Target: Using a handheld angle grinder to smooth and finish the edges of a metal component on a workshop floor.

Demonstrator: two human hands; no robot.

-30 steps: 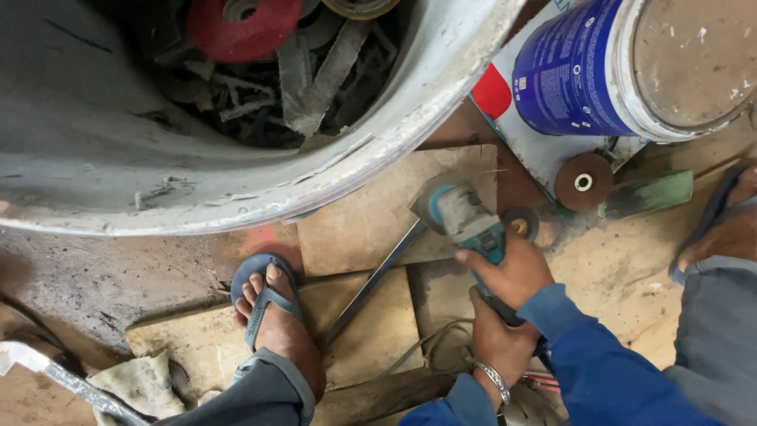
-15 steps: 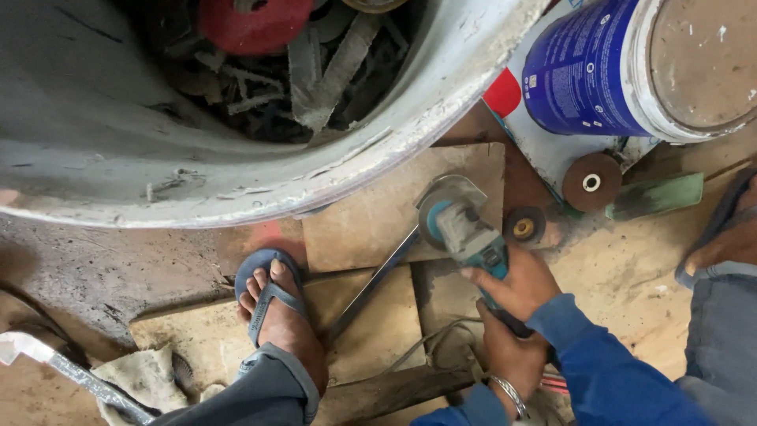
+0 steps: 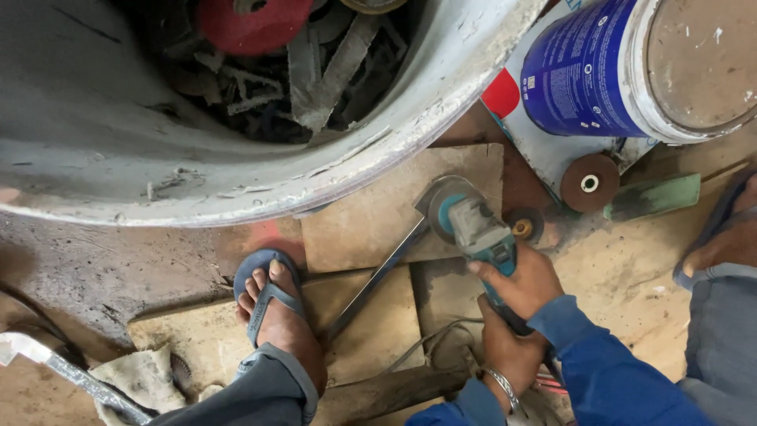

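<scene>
A teal and grey angle grinder (image 3: 475, 226) rests its guarded disc on the far end of a thin flat metal bar (image 3: 377, 278). The bar lies diagonally across wooden boards (image 3: 371, 221). My right hand (image 3: 522, 282) grips the grinder's body just behind the head. My left hand (image 3: 505, 351), with a metal bracelet on its wrist, grips the rear handle. Both sleeves are blue. My left foot (image 3: 276, 319), in a blue flip-flop, stands at the bar's near end.
A big grey drum (image 3: 236, 181) of scrap metal with a red disc fills the top left. A blue paint bucket (image 3: 599, 67) lies at top right. Near it are a brown grinding disc (image 3: 589, 182) and a green plate (image 3: 654, 197). A rag (image 3: 150, 383) lies at lower left.
The grinder and both hands have stayed on the bar's far end, with only a slight shift. My foot has not moved.
</scene>
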